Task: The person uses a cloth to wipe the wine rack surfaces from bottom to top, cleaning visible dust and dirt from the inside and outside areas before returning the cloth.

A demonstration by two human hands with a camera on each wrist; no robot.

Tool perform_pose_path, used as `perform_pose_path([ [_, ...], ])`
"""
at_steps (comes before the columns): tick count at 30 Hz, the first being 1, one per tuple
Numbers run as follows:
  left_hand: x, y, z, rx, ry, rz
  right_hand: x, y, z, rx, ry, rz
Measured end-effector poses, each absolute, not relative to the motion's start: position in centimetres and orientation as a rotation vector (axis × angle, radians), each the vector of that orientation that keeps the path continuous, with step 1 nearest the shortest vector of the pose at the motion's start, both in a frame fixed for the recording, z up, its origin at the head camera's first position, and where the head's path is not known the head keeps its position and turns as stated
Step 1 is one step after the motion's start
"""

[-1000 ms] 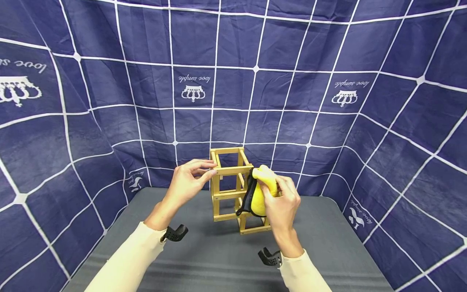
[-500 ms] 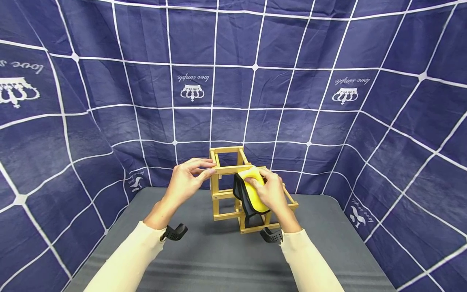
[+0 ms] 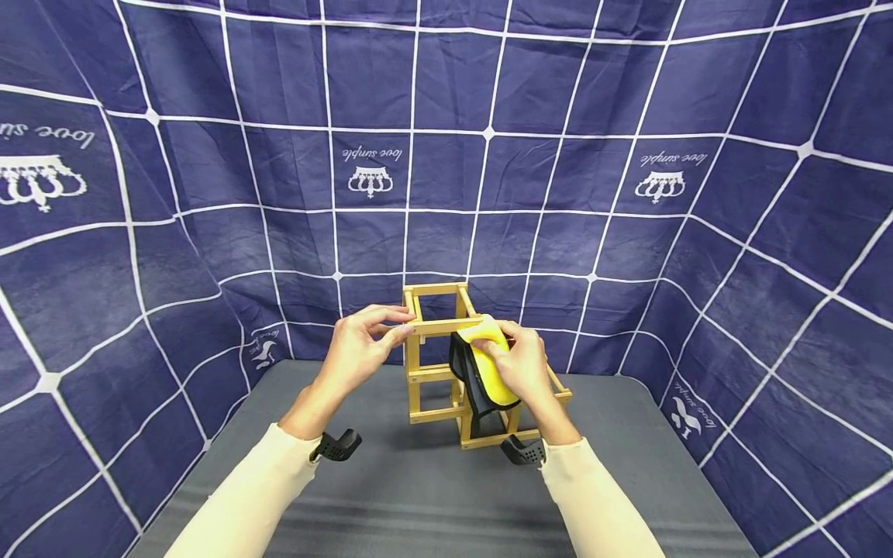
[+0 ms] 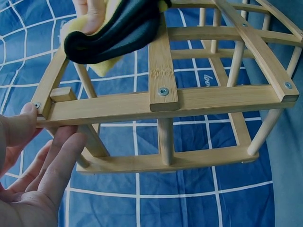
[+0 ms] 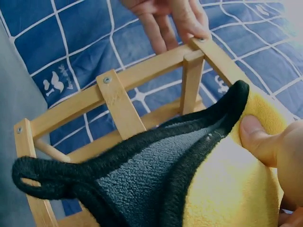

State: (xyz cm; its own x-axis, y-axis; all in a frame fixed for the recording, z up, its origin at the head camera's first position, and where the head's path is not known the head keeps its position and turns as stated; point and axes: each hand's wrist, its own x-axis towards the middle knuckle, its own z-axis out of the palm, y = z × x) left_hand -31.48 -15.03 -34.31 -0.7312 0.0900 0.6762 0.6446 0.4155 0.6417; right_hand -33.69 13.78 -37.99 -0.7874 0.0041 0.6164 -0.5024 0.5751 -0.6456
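Note:
A stepped wooden rack (image 3: 446, 328) of light bars stands on the grey surface, near the middle of the head view. At its upper left corner, my left hand (image 3: 366, 345) pinches the top bar between thumb and fingers. My right hand (image 3: 522, 363) grips a folded microfibre cloth (image 3: 492, 378), yellow on one side, grey on the other, with black edging. The cloth lies against the rack's top right corner and hangs down over its front. In the right wrist view, my thumb presses the yellow side (image 5: 227, 184), and a black hanging loop (image 5: 28, 179) sticks out.
The grey padded surface (image 3: 398, 504) extends in front of the rack and to both sides. Behind and at the sides hangs a dark blue sheet (image 3: 446, 178) with white grid lines and printing. The rack's lower step (image 3: 561, 395) juts out to the right.
My right hand has moved the cloth left and slightly down against the rack, and more of its dark side shows. The left hand keeps its hold on the corner.

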Motion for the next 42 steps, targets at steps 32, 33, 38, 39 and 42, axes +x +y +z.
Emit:
perform_pose_path([
  [32, -31.5, -15.4, -34.6, -0.548, -2.129, -1.33, -31.5, 7.6, -31.4, 0.946, -2.023, 0.302],
  [33, -31.4, -15.4, -34.6, -0.541, -2.13, -1.319, -31.4, 7.3, -31.4, 0.945, -2.031, 0.287],
  [38, -31.3, -15.3, -34.7, -0.532, -2.126, -1.295, -31.3, 6.8, -31.5, 0.909, -2.08, 0.24],
  [39, -31.3, -15.3, -34.7, -0.537, -2.121, -1.293, -31.3, 6.9, -31.5, 0.899, -2.091, 0.229],
  [42, -31.3, -15.2, -34.7, -0.547, -2.103, -1.287, -31.4, 7.4, -31.4, 0.882, -2.108, 0.183],
])
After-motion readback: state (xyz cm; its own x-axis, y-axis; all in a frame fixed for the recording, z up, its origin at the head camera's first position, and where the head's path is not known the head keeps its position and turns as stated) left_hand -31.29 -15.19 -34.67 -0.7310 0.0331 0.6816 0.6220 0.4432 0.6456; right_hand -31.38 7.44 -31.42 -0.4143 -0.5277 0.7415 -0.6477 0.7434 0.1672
